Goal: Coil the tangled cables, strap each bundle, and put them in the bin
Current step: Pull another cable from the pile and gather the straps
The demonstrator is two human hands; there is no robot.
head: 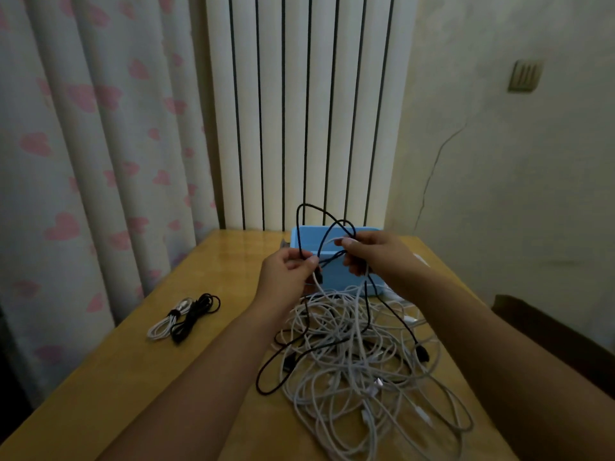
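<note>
two hands work above a wooden surface (213,344), one blue bin (332,277) stands at its far end, and two strapped bundles lie side by side at the left, well apart from the rest: one white bundle (166,322) and one black bundle (194,316), touching each other. in front of the bin sprawls one tangled pile (359,367) of mostly white cables with a few black strands through it; the number of cables in it cannot be told. one black cable (311,212) rises out of the pile in two or three loose loops that stand up in front of the bin's far wall. the left hand (286,277) has its fingers (311,261) curled, thumb and forefinger pinching the black cable just above a dark plug that hangs below the grip. the right hand (372,257) is also closed, its fingers curled round the same black cable together with a white strand, close beside the left hand and held over the bin's near edge. another black plug (422,354) lies at the right side of the pile on the surface. behind the surface hang a curtain (83,144) with pink hearts and a white radiator (306,104).
</note>
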